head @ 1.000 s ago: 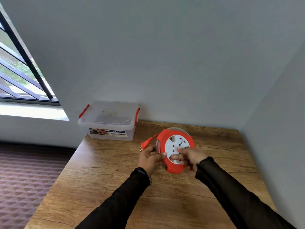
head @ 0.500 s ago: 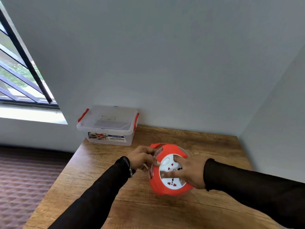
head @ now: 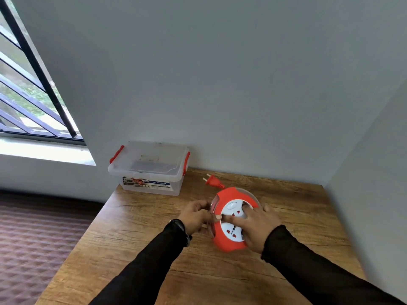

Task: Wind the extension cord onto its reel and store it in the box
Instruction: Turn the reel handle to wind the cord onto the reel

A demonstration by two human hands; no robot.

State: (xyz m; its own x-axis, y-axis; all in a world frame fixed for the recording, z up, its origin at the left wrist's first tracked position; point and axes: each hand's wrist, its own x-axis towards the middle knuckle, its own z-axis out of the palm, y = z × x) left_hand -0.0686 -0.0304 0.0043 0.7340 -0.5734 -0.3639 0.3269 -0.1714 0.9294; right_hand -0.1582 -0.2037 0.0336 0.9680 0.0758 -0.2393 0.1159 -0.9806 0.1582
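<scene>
Both hands are on the red cord reel (head: 229,243), which sits on the wooden desk (head: 136,243) a bit right of centre in the frame. Our left hand (head: 195,215) has its fingers curled round the reel's left rim, thumb on the front. Our right hand (head: 256,225) lies over the white socket face with fingers spread and mostly straight, pressing on it. The red plug (head: 212,181) lies on the desk just above the reel, its short lead running down to it. Our clear box (head: 149,170) with red latches and its lid on stands at the desk's far left corner, against the wall.
</scene>
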